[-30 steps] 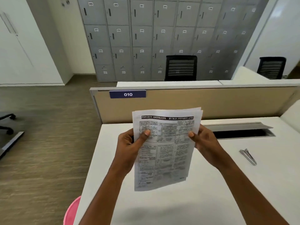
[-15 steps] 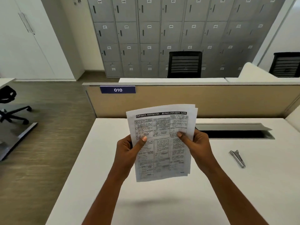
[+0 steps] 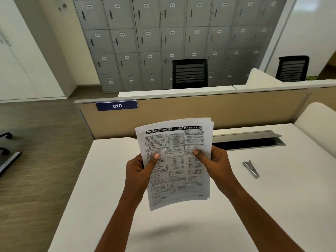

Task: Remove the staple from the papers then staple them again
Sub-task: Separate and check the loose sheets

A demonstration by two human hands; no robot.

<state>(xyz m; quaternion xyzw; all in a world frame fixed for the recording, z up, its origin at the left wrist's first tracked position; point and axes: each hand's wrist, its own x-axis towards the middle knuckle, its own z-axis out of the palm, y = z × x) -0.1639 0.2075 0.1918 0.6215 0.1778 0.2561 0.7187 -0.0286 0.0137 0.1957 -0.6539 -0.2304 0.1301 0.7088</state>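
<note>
Okay, wood floor [image 3: 36,142] far left; white desk [image 3: 181,233]; left hand [image 3: 140,171] grip pinches papers [image 3: 175,164] at left edge, sheets upright above desk centre; right hand [image 3: 216,164] grip pinches right edge; small metal tool [image 3: 251,169] lies on desk right; partition [image 3: 218,110], grey lockers [image 3: 163,42] far.

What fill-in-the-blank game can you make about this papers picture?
1. The left hand and right hand hold the papers above the white ____.
2. The metal stapler lies to the ____ of the papers.
3. The blue sign on the partition reads ____.
Missing words: desk, right, 010.
</note>
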